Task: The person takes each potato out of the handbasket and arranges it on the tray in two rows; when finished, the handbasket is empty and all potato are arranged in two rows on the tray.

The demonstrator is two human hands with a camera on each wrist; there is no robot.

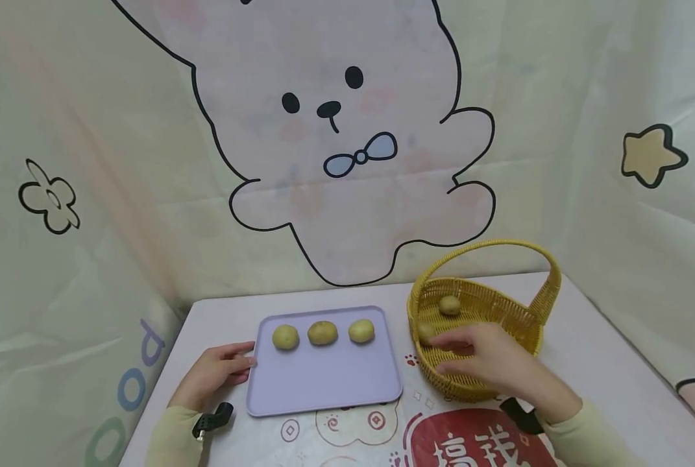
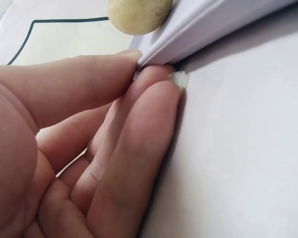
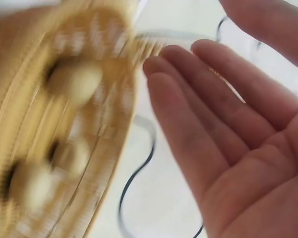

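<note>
Three potatoes stand in a row, left (image 1: 285,337), middle (image 1: 322,333) and right (image 1: 361,331), along the far side of a lilac tray (image 1: 324,383). My left hand (image 1: 221,371) pinches the tray's left rim; its thumb and fingertips meet there in the left wrist view, near one potato (image 2: 139,15). Over the yellow woven basket (image 1: 470,389) hovers my right hand (image 1: 487,357), its palm bare and fingers extended in the right wrist view. Inside the basket lie three blurred potatoes, upper (image 3: 79,82), middle (image 3: 72,156) and lower (image 3: 32,186); my hand hides part of them from the head view.
The basket's tall arched handle (image 1: 499,244) rises at the back right. A white table (image 1: 224,318) with printed drawings and a red patch (image 1: 475,441) lies beneath. A cloth backdrop (image 1: 347,207) with a cartoon bear hangs behind the table.
</note>
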